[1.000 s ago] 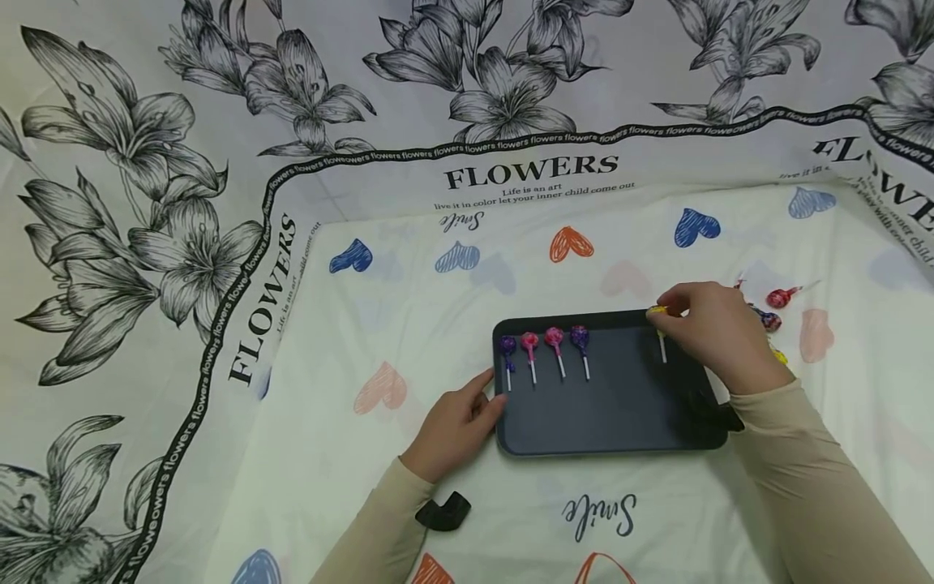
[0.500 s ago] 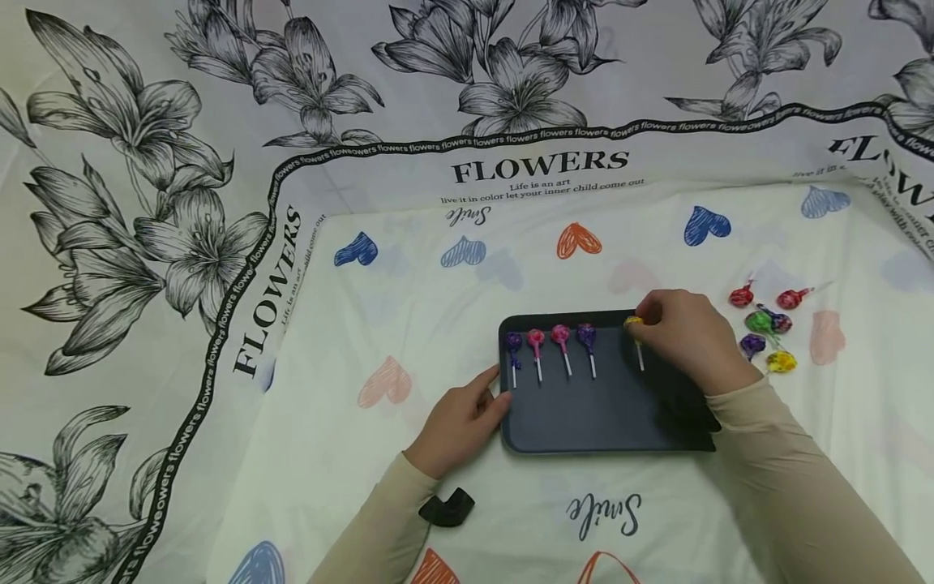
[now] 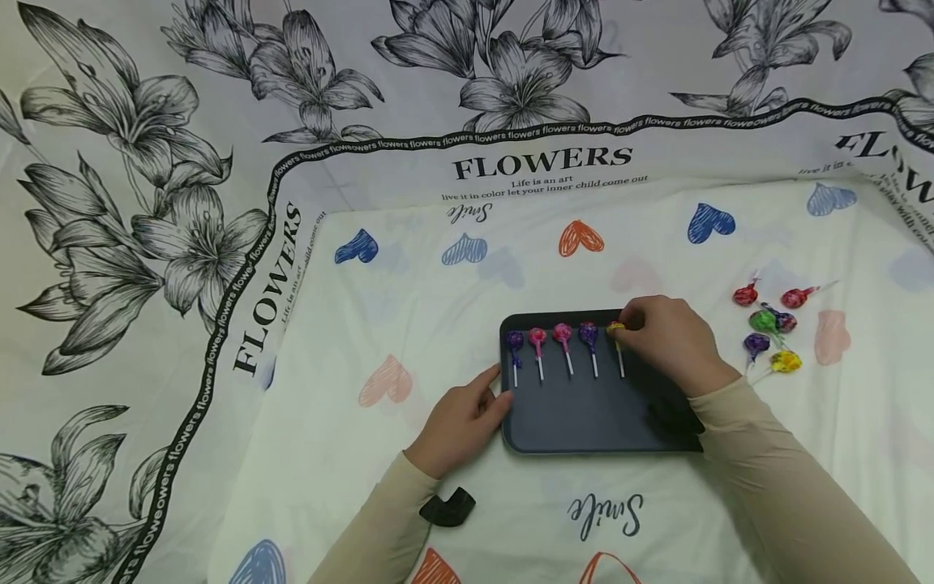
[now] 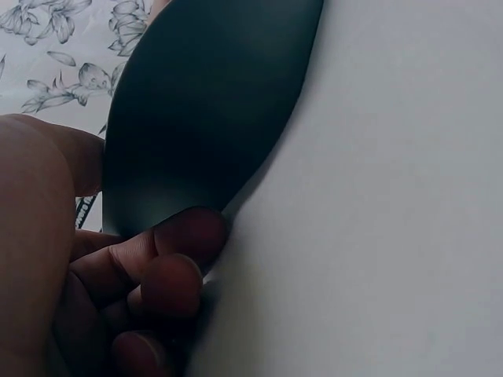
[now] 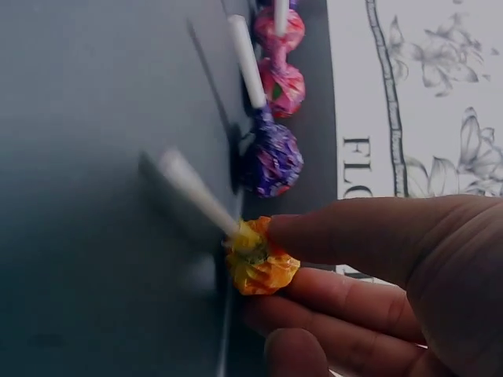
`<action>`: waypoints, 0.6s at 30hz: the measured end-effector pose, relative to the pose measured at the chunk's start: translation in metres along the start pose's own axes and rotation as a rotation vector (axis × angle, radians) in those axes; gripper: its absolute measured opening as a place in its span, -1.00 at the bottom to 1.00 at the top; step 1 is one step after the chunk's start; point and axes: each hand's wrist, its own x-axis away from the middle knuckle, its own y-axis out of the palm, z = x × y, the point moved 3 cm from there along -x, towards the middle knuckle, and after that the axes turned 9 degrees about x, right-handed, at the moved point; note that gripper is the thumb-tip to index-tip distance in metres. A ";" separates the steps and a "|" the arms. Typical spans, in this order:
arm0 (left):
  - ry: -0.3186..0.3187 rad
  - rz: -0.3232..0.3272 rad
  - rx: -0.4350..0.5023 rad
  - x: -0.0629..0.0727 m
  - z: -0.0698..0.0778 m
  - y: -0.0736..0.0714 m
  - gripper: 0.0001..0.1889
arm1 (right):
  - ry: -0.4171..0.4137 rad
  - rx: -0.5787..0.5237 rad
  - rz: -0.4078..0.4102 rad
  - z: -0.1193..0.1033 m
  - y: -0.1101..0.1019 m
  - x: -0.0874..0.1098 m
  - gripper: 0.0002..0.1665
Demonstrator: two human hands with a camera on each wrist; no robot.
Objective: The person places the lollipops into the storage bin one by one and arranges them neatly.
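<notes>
Far side of tray (image 3: 569, 422): we see right hand (image 3: 667, 337) pinch yellow lollipop (image 5: 261, 271) by its head — for control, probably. Left hand (image 3: 456, 426) clamps tray's left edge, perhaps steadying it.

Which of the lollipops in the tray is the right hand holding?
The yellow-orange lollipop, at the row's right end; the other four there are purple or pink.
</notes>
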 end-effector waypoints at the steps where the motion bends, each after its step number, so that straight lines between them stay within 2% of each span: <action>1: 0.000 0.001 0.000 0.000 0.000 0.000 -0.39 | -0.002 -0.001 0.002 0.000 0.001 0.000 -0.73; 18: 0.018 0.009 -0.001 -0.001 -0.002 0.001 -0.39 | 0.010 -0.012 -0.011 -0.002 0.001 0.002 -0.66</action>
